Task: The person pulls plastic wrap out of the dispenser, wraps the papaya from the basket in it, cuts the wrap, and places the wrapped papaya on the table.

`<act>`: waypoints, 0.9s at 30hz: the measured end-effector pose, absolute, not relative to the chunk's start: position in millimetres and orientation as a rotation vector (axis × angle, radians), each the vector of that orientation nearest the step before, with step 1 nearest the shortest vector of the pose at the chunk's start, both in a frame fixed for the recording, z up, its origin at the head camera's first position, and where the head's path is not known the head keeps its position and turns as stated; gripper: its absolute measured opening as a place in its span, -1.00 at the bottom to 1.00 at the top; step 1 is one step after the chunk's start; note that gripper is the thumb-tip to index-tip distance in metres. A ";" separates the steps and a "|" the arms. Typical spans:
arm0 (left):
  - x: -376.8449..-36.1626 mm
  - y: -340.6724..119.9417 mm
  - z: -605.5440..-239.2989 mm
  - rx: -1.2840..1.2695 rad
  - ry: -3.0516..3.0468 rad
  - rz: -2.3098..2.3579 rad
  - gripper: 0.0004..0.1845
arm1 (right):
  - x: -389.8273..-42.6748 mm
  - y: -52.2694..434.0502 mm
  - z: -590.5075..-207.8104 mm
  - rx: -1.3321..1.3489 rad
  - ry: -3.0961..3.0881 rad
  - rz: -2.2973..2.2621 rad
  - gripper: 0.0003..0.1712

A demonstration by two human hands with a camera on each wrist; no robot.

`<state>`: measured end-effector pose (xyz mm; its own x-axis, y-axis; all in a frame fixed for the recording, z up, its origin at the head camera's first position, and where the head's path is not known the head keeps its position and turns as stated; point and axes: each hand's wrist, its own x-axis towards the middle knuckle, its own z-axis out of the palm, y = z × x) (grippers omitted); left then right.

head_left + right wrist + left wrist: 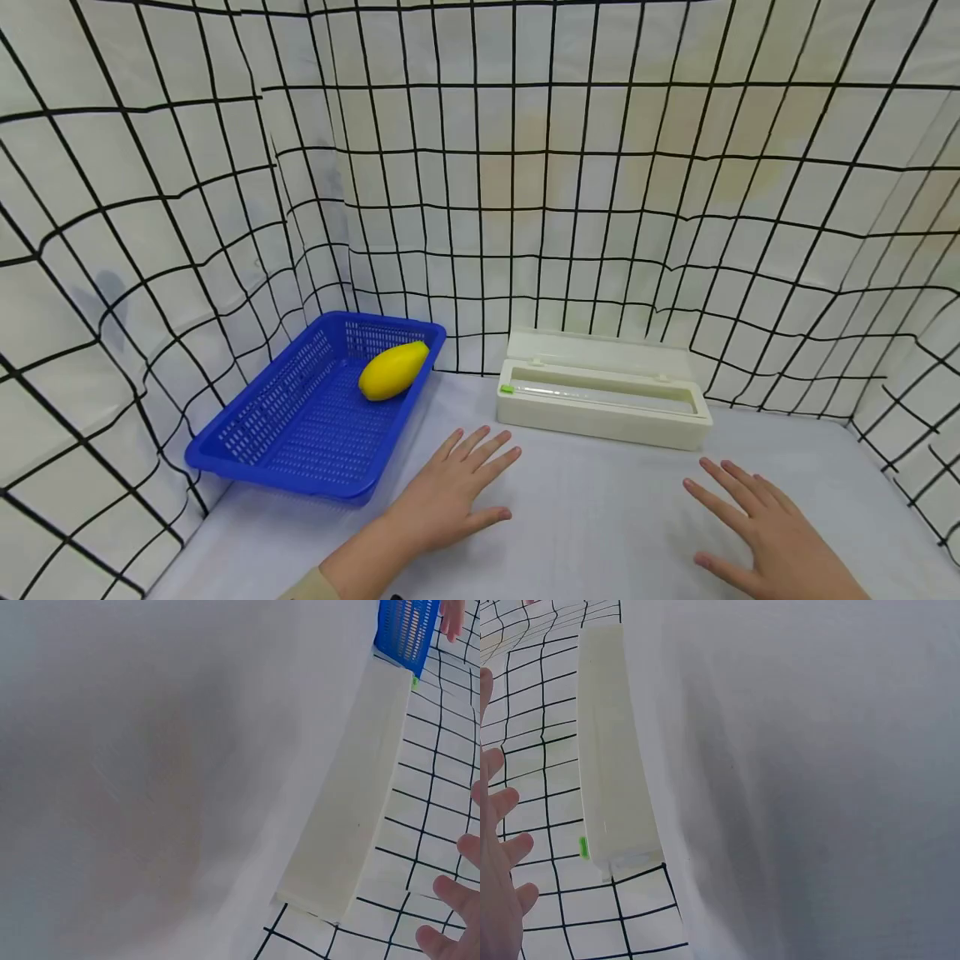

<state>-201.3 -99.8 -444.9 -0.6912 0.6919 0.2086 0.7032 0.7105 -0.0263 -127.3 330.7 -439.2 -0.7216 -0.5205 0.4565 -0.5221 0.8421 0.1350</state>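
Note:
My left hand (450,496) hovers over the white table, fingers spread, between a blue basket and a long cream box. Nothing is in it. To the right, my right hand (772,533) is likewise spread and holds nothing, its fingertips pointing toward the box's right end. The cream box (600,423) stands at the back with its lid (600,352) raised; inside lies a clear-wrapped roll (600,397), and a small green slider (507,389) sits at the left end. In the blue basket (300,479) rests a yellow, lemon-shaped fruit (393,371).
White cloth walls with a black grid (532,208) enclose the table (600,517) at the back and both sides. The basket stands close to the left wall, and the box is near the back wall.

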 end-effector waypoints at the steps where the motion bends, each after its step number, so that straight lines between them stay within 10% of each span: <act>1: -202.0 -98.8 -445.1 -1.113 -2.709 -0.089 -0.21 | -128.3 331.5 -439.0 0.767 -2.531 0.030 0.00; 27: -255.7 -70.4 -442.8 -0.787 -2.797 -0.404 -0.28 | -188.4 352.1 -433.0 0.458 -2.751 0.474 -0.42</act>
